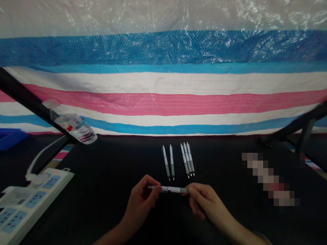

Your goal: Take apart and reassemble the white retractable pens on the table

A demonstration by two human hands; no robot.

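Note:
A white pen with a grey grip [171, 189] lies level between my two hands, above the black table. My left hand [143, 200] pinches its left end between thumb and fingers. At the other end, the thumb and fingers of my right hand [204, 200] close on the grey grip. Beyond my hands, several similar pens rest on the table, tips toward me: a pair [169, 162] on the left and a group of three [187, 160] side by side on the right.
A white power strip [38, 200] with a plugged-in cable sits at the left. Behind it is a clear water bottle [76, 127]. A pixelated strip [268, 180] covers something on the right of the table [102, 177]. A striped sheet [163, 103] hangs behind.

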